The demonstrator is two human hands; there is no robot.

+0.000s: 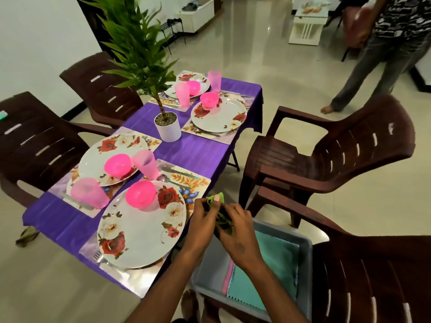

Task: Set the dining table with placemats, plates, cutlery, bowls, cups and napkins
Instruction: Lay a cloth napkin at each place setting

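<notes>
Both my hands hold a green cloth napkin [218, 198] above the table's right edge. My left hand [205, 220] pinches its top corner, and my right hand [238, 231] grips its lower part. Beside them lies the near floral plate [140, 231] with a pink bowl [140, 194] on it, resting on a placemat [193, 180] with a spoon [163, 177]. Pink cups [145, 164] [89, 192] stand close by. Three other settings with plates [105, 157] [219, 114] [186, 86], bowls and cups fill the purple-clothed table [191, 150].
A grey bin [306, 259] on a brown chair [373, 280] under my hands holds teal [270, 273] and pink napkins. A white potted plant [168, 127] stands mid-table. Brown chairs [331, 155] [35, 145] [100, 85] surround it. A person [382, 47] stands far right.
</notes>
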